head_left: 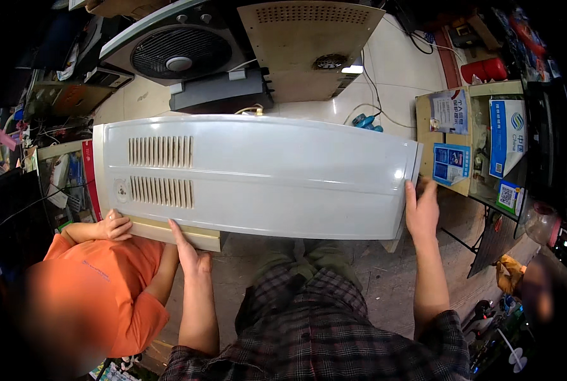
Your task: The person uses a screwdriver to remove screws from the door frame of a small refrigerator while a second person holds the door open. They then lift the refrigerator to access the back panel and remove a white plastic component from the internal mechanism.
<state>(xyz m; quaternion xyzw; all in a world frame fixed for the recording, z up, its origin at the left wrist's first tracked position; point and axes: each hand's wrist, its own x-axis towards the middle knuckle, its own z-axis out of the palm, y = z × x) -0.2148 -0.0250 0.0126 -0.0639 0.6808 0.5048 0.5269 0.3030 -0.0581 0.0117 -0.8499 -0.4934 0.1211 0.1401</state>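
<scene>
A long white metal casing (283,178) with two slotted vents at its left end lies across the view in front of me. My right hand (423,213) grips its right end, thumb on the top face and fingers around the edge. My left hand (193,254) is at the near long edge, thumb laid against the casing, the other fingers mostly hidden below. Beside it a cream ledge (175,232) runs along the near left edge. A co-worker in an orange shirt (121,273) has a hand (113,225) on that ledge.
A box fan (182,54) and a tan perforated metal cabinet (309,47) stand beyond the casing. Cables and a teal plug-like object (367,122) lie on the floor. At right is a glass-topped counter (480,146) with papers. A red cylinder (484,70) sits far right.
</scene>
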